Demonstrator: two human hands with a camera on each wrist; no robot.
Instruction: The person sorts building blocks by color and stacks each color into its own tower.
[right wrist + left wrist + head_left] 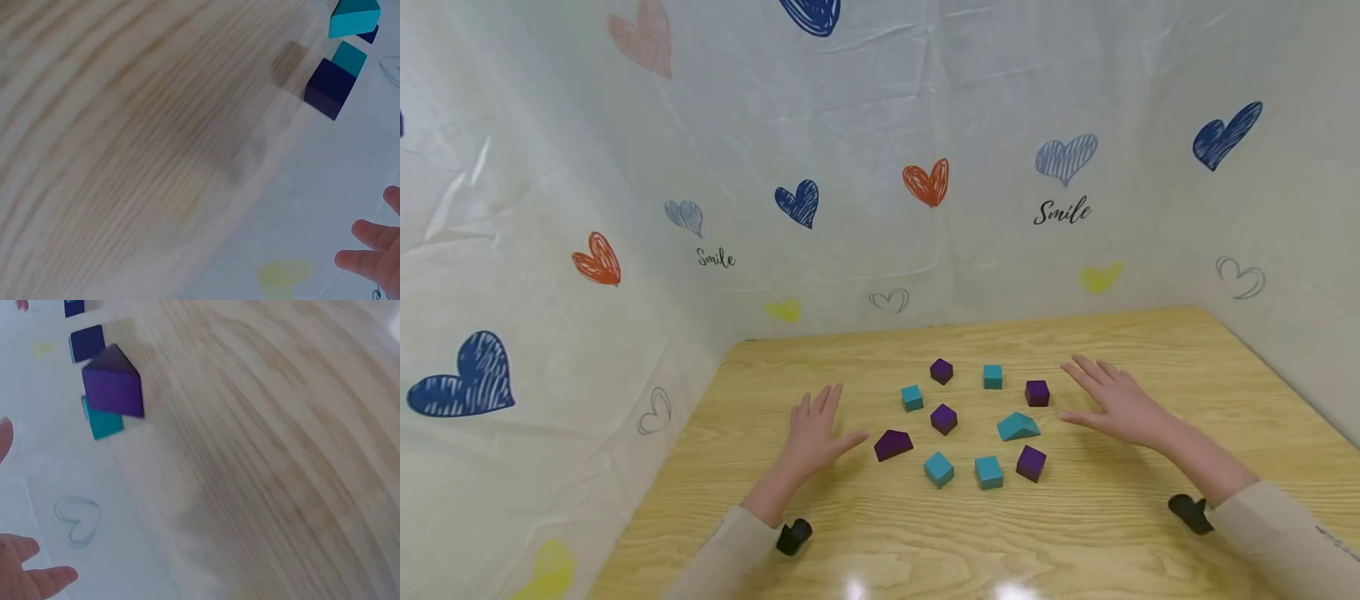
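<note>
Purple and teal blocks [943, 419] lie scattered on the counter [895, 533] – left hand [815, 433] at their nine o'clock, right hand [1120, 407] at three, both empty with fingers spread wide; purple wedge [892, 446] at the left's three o'clock, teal wedge [1018, 427] at the right's nine
</note>
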